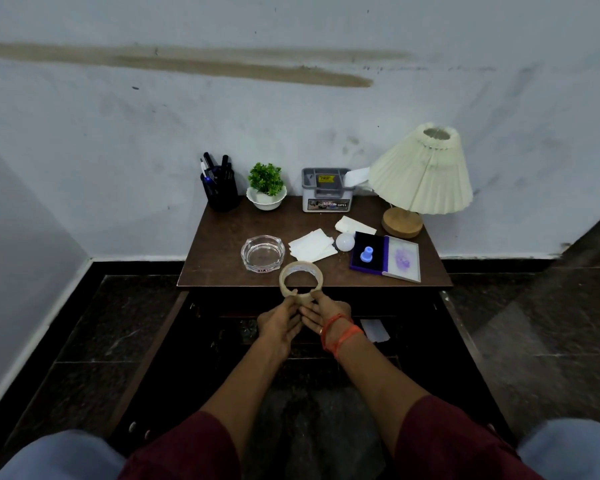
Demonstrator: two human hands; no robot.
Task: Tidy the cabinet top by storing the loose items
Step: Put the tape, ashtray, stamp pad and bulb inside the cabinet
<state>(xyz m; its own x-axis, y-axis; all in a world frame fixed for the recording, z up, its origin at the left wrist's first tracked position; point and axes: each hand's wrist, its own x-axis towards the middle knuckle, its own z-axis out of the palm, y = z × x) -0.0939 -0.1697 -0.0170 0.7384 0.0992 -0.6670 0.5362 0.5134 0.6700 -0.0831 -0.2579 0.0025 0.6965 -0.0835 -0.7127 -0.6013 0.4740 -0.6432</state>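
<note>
A beige tape roll (301, 279) is held upright just in front of the brown cabinet top (222, 244), over the open dark drawer (222, 341). My left hand (280, 323) pinches its lower left rim and my right hand (326, 318) pinches its lower right rim. On the cabinet top lie a glass ashtray (263, 252), a stack of white paper slips (311, 244), another folded white slip (354, 225), a white bulb (345, 242) and an open blue stamp pad (385, 257) with a small blue stamp on it.
Along the back stand a black pen holder (220, 188), a small green plant in a white bowl (266, 188), a grey organiser box (327, 190) and a pleated lamp (420, 174). A white slip (374, 330) lies inside the drawer. A wall is behind.
</note>
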